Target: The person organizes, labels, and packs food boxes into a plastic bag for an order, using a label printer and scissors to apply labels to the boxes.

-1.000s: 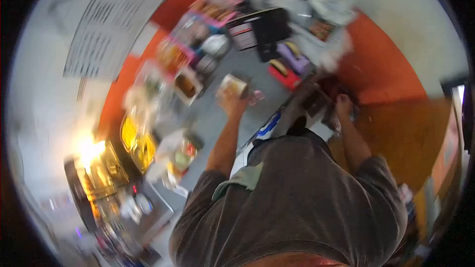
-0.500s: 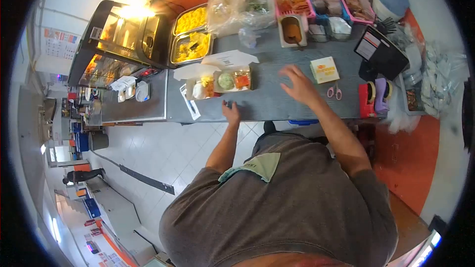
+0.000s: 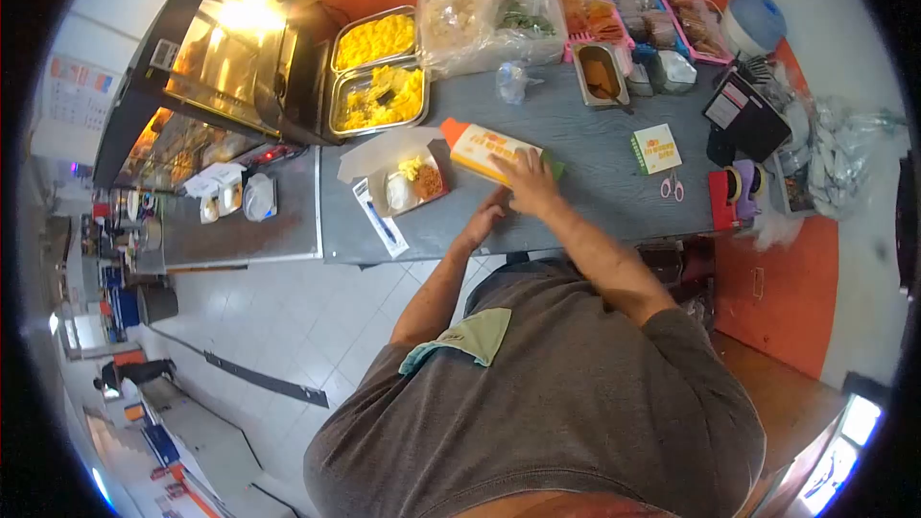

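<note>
A closed cardboard food box (image 3: 480,151) with a white, orange and green printed lid lies slanted on the dark counter. My right hand (image 3: 528,180) rests on its lid with the fingers spread. Below the near side of this box is my left hand (image 3: 483,223), its fingers loosely curled and apart, close to the box edge; whether they touch it is hard to see. To the left stands an open food box (image 3: 361,165) holding white rice (image 3: 399,190), yellow egg (image 3: 411,169) and a reddish-brown food (image 3: 428,182).
Two metal trays of yellow food (image 3: 379,96) stand behind, beside a lit warming cabinet (image 3: 216,67). A sauce pan (image 3: 601,75), bagged food (image 3: 489,24), a small printed box (image 3: 656,149), scissors (image 3: 673,187) and tape dispensers (image 3: 734,192) line the counter. A paper-wrapped utensil (image 3: 384,221) lies near the front edge.
The right-hand one of the two joined-looking food boxes is now closed and turned at a slant. My right hand moved left onto its lid; my left hand shifted right beside it.
</note>
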A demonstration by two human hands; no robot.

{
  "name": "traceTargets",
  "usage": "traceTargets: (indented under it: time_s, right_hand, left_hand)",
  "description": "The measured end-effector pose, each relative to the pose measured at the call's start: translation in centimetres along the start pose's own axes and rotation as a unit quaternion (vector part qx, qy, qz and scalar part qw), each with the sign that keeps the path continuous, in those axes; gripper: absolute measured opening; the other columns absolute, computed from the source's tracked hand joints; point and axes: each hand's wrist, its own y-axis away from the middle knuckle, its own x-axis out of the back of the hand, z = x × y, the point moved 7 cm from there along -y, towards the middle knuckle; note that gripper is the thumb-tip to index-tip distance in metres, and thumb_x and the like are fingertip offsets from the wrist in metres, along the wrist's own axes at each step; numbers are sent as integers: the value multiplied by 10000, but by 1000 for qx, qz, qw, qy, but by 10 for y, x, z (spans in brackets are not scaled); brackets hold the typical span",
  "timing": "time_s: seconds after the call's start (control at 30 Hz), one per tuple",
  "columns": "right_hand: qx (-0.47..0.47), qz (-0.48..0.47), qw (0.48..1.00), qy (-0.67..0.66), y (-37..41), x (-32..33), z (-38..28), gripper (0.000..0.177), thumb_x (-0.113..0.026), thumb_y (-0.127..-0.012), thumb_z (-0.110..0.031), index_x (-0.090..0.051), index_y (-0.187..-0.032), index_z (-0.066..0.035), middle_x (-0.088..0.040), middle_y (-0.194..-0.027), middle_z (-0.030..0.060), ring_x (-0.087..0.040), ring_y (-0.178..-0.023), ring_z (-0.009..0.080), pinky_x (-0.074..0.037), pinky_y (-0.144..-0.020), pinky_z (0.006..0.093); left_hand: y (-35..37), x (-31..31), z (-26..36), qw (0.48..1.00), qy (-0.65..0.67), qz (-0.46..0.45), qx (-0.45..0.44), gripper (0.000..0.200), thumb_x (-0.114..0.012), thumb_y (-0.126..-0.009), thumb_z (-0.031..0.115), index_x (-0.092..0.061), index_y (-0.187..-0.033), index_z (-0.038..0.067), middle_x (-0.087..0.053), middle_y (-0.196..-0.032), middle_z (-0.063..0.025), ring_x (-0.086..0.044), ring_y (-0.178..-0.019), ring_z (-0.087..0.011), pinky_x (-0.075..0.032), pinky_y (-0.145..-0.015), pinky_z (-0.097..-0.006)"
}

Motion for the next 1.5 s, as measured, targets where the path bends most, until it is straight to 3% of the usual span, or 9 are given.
traceTargets:
  time_s: [0.17,0.3,0.4,0.47,0.7,0.77,0.93,1.1,1.5]
  right_hand:
    - [-4,179,980,88,17,-14,13,593,-630,-809,-280,-419,-1349,-402,-395,-1349,136,-243,-1358,364,-260,-1073,528]
    - [-44,124,987,94,16,-11,53,517,-505,-880,-177,-434,-1333,-415,-365,-1406,104,-200,-1391,322,-209,-1102,541]
    - [-71,116,988,77,37,2,80,519,-465,-893,-135,-442,-1330,-414,-348,-1435,85,-174,-1404,308,-182,-1112,541]
    - [-51,86,995,25,54,12,88,517,-554,-869,-186,-449,-1333,-388,-329,-1450,88,-153,-1413,287,-178,-1107,557]
    - [-172,221,938,-204,71,-10,144,508,-637,-829,-238,-504,-1271,-26,-448,-1342,189,-364,-1288,377,-310,-1065,439]
    - [-296,456,821,-171,98,-1,160,342,-627,-817,-155,-597,-1123,-7,-589,-1140,215,-552,-1044,397,-439,-913,409]
    - [-339,318,822,-329,97,-38,212,311,-656,-801,-188,-632,-1021,31,-664,-969,188,-637,-894,321,-492,-803,385]
    - [-248,264,820,-443,95,-13,223,318,-650,-827,-274,-663,-943,21,-679,-886,168,-654,-818,275,-491,-740,357]
    - [-227,225,835,-447,98,-19,244,326,-615,-860,-281,-662,-981,18,-681,-866,129,-631,-776,180,-480,-703,291]
  left_hand:
    - [0,-28,43,972,-154,157,-86,366,-591,-825,218,-514,-1097,-15,-583,-1061,-198,-539,-1046,-288,-432,-821,-363]
    - [8,-31,106,761,-493,329,-263,453,-618,-828,347,-520,-1114,9,-541,-1023,-174,-493,-988,-346,-373,-828,-486]
    - [-19,-26,120,777,-539,312,-96,513,-592,-846,379,-499,-1188,8,-506,-1190,-175,-440,-1139,-322,-334,-920,-523]
    - [-41,-38,107,740,-538,280,-291,558,-567,-868,390,-465,-1277,24,-440,-1329,-173,-336,-1285,-318,-282,-991,-577]
    - [-62,-72,70,866,-464,167,-80,624,-625,-848,328,-410,-1357,37,-499,-1296,-229,-472,-1213,-355,-333,-998,-529]
    - [-51,-87,62,915,-375,129,-69,604,-665,-823,268,-443,-1321,8,-627,-1095,-230,-621,-981,-366,-458,-879,-442]
    - [-51,-87,41,935,-288,161,-126,451,-702,-815,263,-585,-1135,-33,-685,-932,-195,-670,-810,-252,-509,-731,-354]
    - [-51,-69,41,970,-196,106,-97,481,-651,-866,296,-543,-1190,-44,-641,-1085,-146,-577,-1036,-201,-456,-865,-325]
    - [-35,-59,15,972,-189,90,107,514,-513,-922,440,-597,-1178,3,-642,-998,-88,-580,-923,-154,-449,-779,-259]
